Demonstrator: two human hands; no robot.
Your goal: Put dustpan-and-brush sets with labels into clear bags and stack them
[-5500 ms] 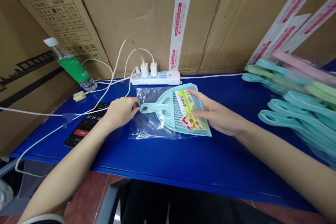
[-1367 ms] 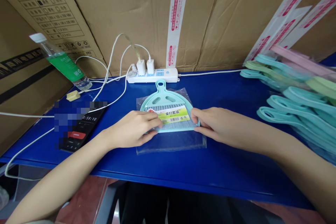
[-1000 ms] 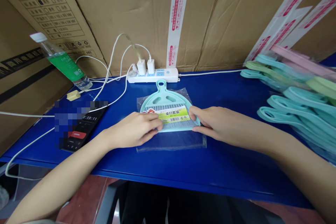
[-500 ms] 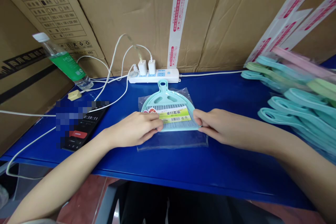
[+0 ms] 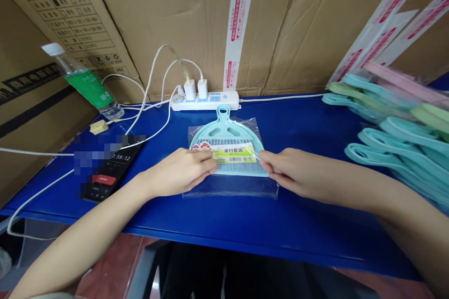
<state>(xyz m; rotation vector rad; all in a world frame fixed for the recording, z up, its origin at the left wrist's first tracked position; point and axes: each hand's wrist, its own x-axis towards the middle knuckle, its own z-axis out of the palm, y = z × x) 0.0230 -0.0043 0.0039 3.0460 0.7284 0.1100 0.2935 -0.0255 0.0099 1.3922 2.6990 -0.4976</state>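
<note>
A light-blue dustpan (image 5: 242,130) with a grey-bristled brush (image 5: 231,167) nested in it lies in a clear plastic bag (image 5: 229,190) on the blue table. Its looped handle points away from me. Across the bristles sits a yellow-green and white label card (image 5: 238,151). My left hand (image 5: 185,171) is closed over the left side of the bagged set and covers the card's left end. With fingers pinched together, my right hand (image 5: 286,169) grips the set's lower right corner. The fingertips of both hands are partly hidden.
More bagged dustpan sets (image 5: 389,156), blue, green and pink, are piled at the right. A white power strip (image 5: 224,99) with chargers stands behind, against cardboard boxes (image 5: 168,4). Leftward are a phone (image 5: 108,175), a tilted water bottle (image 5: 90,88) and loose white cables (image 5: 38,152).
The dustpan's handle end and the upper part of the bag have shifted slightly to the right. Both hands keep their grip in nearly the same place.
</note>
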